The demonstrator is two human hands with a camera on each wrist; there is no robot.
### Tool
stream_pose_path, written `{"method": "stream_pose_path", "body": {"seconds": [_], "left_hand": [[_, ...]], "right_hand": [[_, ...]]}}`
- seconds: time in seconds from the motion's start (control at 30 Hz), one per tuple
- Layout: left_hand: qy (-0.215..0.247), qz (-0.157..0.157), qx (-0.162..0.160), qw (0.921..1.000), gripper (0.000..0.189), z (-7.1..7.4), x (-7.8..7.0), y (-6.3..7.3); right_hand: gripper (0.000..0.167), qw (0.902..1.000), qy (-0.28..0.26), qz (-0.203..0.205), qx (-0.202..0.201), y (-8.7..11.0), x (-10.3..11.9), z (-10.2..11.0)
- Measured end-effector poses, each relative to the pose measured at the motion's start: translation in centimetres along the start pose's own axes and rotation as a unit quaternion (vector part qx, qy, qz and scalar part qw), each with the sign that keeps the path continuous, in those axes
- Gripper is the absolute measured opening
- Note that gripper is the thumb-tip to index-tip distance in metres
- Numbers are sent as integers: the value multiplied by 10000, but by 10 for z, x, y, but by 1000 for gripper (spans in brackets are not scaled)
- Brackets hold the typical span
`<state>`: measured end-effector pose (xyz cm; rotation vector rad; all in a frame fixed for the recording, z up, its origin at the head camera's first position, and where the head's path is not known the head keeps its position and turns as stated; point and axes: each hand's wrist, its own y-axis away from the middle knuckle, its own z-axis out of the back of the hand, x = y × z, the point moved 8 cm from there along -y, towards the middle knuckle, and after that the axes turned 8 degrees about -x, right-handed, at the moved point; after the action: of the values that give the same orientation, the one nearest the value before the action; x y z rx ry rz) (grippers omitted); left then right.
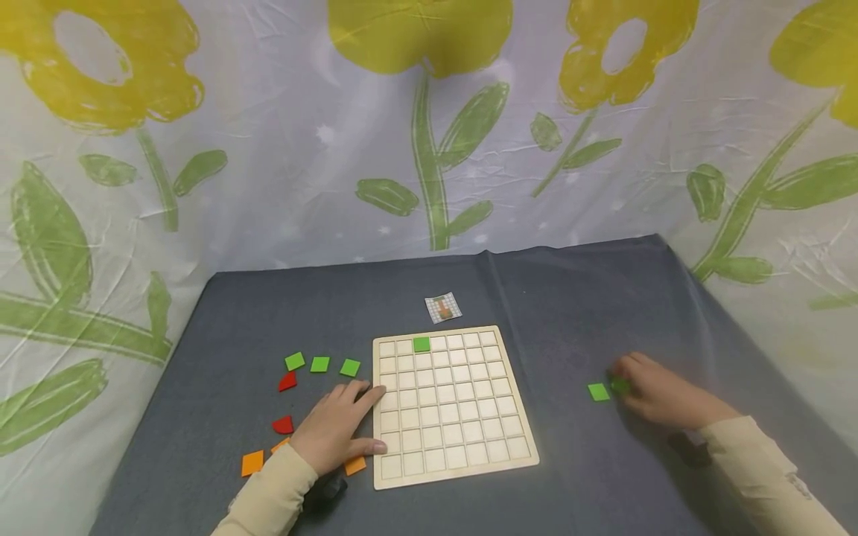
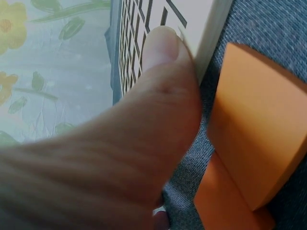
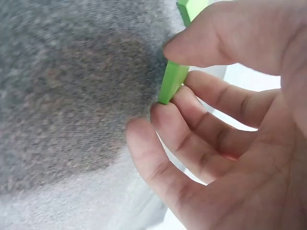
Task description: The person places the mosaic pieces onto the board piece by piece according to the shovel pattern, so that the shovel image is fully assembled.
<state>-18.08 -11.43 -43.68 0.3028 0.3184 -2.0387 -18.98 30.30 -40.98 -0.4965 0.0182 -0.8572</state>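
The right hand (image 1: 660,398) pinches a green tile (image 3: 171,82) off the desk (image 1: 576,298) well right of the board (image 1: 452,406), likely mid-pickup and needing a carry to a board cell, while the flat left hand (image 1: 338,432) steadies the board's left edge.

We see a grey-clothed table (image 1: 570,298) bearing a wooden grid board (image 1: 452,406), 1 small card (image 1: 443,307), and loose green (image 1: 319,364), red (image 1: 287,382) and orange tiles (image 1: 252,463).
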Motion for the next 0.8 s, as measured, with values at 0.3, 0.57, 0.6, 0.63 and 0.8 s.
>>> {"method": "stream_pose_path", "body": {"seconds": [0.3, 0.57, 0.6, 0.63, 0.8], "left_hand": [[-27, 67, -3, 10000, 81, 0, 0, 0], [-48, 102, 12, 9999, 81, -1, 1, 1], [-48, 102, 11, 9999, 81, -1, 1, 1], [-52, 96, 6, 9999, 81, -1, 0, 1], [-23, 45, -40, 10000, 81, 1, 0, 1]], "right_hand": [[35, 9995, 294, -77, -108, -14, -2, 4], [33, 9996, 209, 28, -172, -34, 1, 7], [33, 9997, 191, 50, -176, -36, 2, 8], [32, 9997, 154, 69, -177, -38, 3, 8], [32, 9994, 113, 218, -226, -51, 8, 9]]}}
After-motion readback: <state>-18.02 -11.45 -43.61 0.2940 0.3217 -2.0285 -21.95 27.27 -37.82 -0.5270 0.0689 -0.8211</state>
